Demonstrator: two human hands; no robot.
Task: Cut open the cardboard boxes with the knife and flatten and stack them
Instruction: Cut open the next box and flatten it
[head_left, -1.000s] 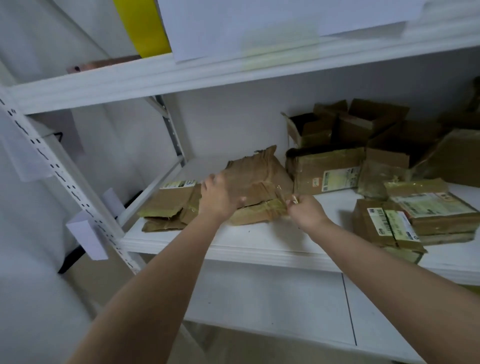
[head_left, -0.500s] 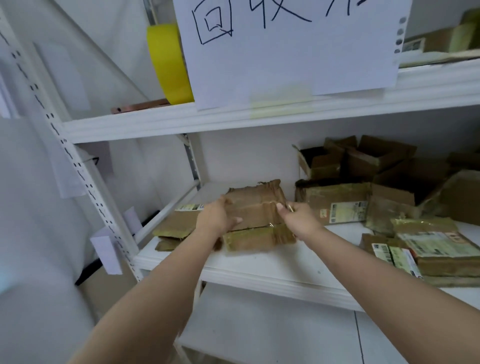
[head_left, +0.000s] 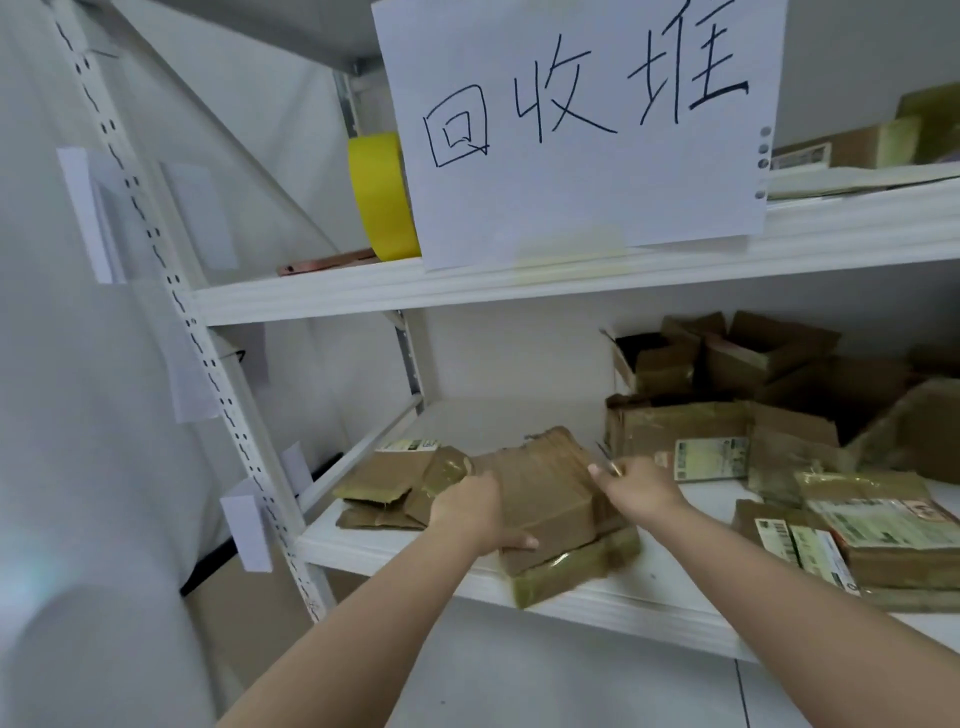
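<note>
A white shelving unit (head_left: 519, 291) filled most of the frame, its upper board carrying a large paper sign (head_left: 571, 130) with handwritten characters at top centre and a yellow tape roll (head_left: 382, 195) just left of it. On the lower shelf, the right side of the frame held a jumble of unflattened cardboard boxes (head_left: 727, 374), some with open flaps, and nearer the lower right a stack of labelled parcels (head_left: 878, 535). At lower centre lay the flattened box (head_left: 545, 493) being handled, resting on the shelf's front edge over a tape-covered flap (head_left: 571, 571); a pile of already flattened cardboard (head_left: 395, 488) sat just to its left.

The left hand (head_left: 470, 512) gripped the flattened box's near left edge, thumb curled underneath along the front. The right hand (head_left: 636, 486) was closed in a pinch at the box's right edge, and a small metallic glint showed between its fingers — probably the knife, though too small to be sure.

The cardboard looked light and fairly stiff across its face but creased and limp at the folds, with glossy tape likely slick under the fingers. Holding it by opposite edges — on bare board rather than tape — would probably keep it flat while sliding it onto the pile.
</note>
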